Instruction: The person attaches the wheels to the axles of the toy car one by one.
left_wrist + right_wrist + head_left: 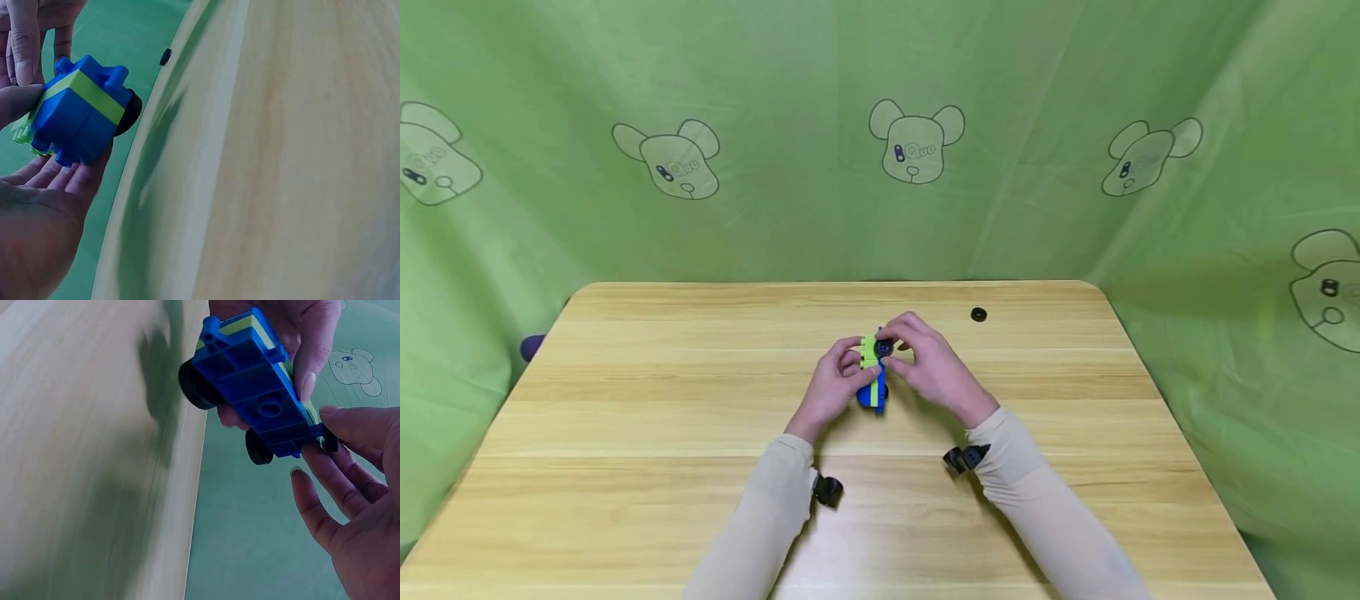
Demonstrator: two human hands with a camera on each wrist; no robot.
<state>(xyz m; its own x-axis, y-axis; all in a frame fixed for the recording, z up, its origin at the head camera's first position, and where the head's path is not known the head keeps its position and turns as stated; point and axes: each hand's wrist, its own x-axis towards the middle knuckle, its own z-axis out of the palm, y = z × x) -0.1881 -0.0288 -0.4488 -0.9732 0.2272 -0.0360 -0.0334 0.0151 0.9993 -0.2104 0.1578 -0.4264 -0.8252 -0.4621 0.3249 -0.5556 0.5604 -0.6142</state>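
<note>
Toy car (259, 394) gripped in my left hand (832, 385), wheel (883, 347) pinched by my right hand (931, 367); curtain lettering (919, 151) beyond, unreadable.

Smooth, moulded plastic on the toy car (250, 390), catching a soft sheen, and its wheels (197, 385) look properly matt! Wood grain streaks the smooth tabletop (662, 417), faintly glossy; the curtain (790, 208) is creased cloth, the sleeves (1037, 492) matt fabric.
</note>
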